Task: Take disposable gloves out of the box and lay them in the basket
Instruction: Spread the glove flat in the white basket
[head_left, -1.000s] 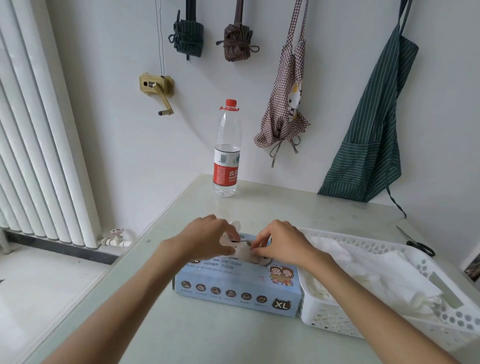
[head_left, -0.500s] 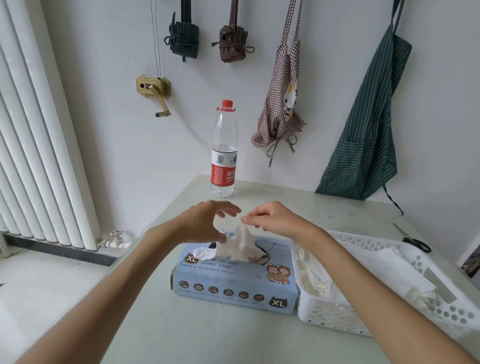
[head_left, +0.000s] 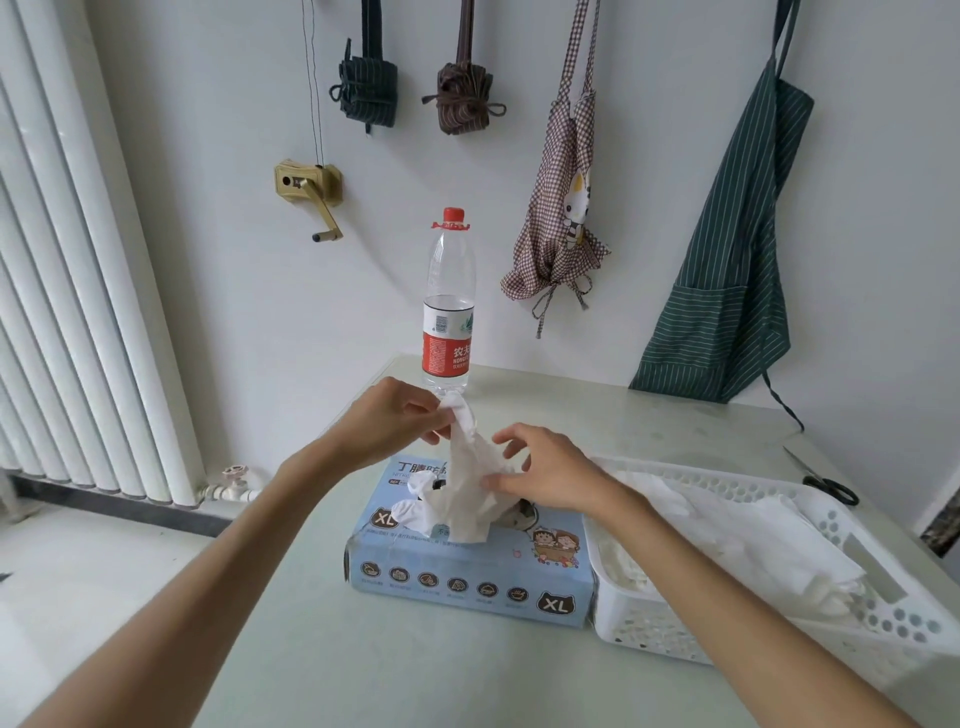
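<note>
Two hands, left hand (head_left: 387, 421) and right hand (head_left: 545, 470), pinch a glove (head_left: 465, 483) above the box (head_left: 467, 577), bottle (head_left: 448, 306) behind.

Two forearms — bare, no sleeves (no rings either).
</note>
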